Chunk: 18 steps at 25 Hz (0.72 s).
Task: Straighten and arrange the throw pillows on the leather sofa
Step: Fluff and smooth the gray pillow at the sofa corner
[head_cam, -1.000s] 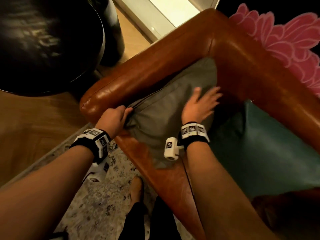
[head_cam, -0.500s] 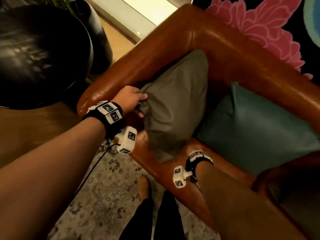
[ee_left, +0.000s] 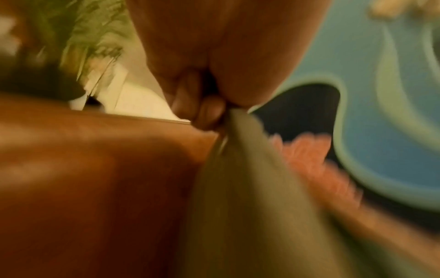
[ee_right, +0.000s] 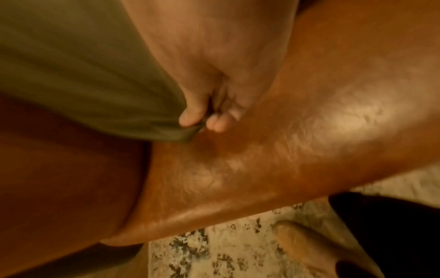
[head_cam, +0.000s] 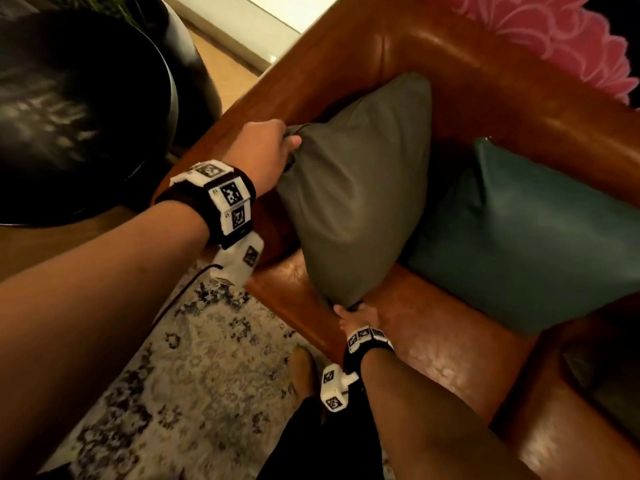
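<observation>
An olive-grey throw pillow (head_cam: 360, 188) stands tilted in the corner of the brown leather sofa (head_cam: 485, 84), leaning toward the armrest. My left hand (head_cam: 266, 150) pinches its upper left corner; the left wrist view shows fingers (ee_left: 209, 111) bunched on the fabric of the pillow (ee_left: 250, 197). My right hand (head_cam: 358, 315) pinches the pillow's bottom corner at the seat's front edge; in the right wrist view the thumb and fingers (ee_right: 190, 114) clamp that corner of the pillow (ee_right: 83, 75). A teal pillow (head_cam: 530, 237) leans on the backrest to the right.
A round black side table (head_cam: 69, 109) stands left of the armrest. A patterned rug (head_cam: 194, 375) lies under my bare foot (head_cam: 304, 372). A pink flower pattern (head_cam: 561, 32) shows behind the sofa back. The sofa seat (head_cam: 440, 341) runs along the front.
The pillow went from lying flat under my right palm to standing on edge. My right hand dropped to its bottom corner, and my left hand lifted the top corner.
</observation>
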{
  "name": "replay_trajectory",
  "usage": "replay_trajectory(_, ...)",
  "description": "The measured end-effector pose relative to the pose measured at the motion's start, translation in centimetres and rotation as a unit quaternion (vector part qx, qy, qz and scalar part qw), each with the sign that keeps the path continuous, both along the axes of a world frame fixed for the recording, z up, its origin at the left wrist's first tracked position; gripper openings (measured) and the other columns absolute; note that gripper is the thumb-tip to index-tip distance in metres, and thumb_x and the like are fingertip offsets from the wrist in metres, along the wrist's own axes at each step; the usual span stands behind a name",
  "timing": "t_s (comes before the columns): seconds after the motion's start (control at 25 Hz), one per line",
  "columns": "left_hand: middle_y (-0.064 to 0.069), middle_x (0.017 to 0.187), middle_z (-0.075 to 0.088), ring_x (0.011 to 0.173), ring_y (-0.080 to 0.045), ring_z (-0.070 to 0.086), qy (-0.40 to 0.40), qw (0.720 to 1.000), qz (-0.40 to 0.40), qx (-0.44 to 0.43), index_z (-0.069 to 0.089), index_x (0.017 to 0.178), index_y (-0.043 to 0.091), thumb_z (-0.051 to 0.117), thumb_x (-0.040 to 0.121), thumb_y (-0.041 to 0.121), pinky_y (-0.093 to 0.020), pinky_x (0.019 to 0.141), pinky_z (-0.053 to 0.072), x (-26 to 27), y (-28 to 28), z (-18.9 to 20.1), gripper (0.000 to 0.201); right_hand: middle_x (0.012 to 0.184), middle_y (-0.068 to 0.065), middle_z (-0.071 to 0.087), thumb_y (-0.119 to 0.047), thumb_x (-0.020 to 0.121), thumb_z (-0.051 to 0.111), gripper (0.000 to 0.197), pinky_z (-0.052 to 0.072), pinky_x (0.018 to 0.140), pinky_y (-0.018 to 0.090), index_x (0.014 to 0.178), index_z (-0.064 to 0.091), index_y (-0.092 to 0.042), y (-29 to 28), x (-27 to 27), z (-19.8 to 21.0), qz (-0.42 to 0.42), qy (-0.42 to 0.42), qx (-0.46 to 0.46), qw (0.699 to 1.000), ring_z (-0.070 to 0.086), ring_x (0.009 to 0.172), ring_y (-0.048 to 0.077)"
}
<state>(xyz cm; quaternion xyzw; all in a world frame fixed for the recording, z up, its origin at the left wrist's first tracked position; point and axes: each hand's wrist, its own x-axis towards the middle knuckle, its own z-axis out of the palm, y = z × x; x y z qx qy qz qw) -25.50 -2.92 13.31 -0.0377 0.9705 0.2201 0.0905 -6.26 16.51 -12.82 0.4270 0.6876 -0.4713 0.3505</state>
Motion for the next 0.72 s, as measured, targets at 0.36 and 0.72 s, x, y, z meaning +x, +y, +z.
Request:
replay_trajectory(0.36, -0.004, 0.063, 0.063, 0.054, -0.022, 0.066, -0.164, 0.981, -0.084, -0.065, 0.056, 0.083, 0.010, 0.067, 0.083, 0.053, -0.036, 0.057, 0.052, 0.1, -3.0, 0.1, 0.045, 0.129, 0.005, 0.062, -0.076, 0.050, 0.078, 0.095, 0.048, 0.097, 0.036, 0.124, 0.060, -0.019, 2.8, -0.6, 0.2, 0.260, -0.028, 0.007, 0.965, 0.060, 0.117, 0.031)
replay_trajectory(0.72, -0.001, 0.107, 0.070, 0.097, -0.018, 0.066, -0.415, 0.908, -0.061, 0.014, 0.067, 0.111, 0.015, 0.057, 0.095, 0.038, -0.034, 0.091, 0.052, 7.4, -9.3, -7.4, 0.030, 0.163, 0.015, 0.015, -0.049, 0.095, 0.040, 0.075, 0.018, 0.120, 0.051, 0.155, 0.016, -0.012, -3.1, -16.1, 12.0, -0.016, 0.436, 0.241, 0.867, 0.015, 0.150, 0.030)
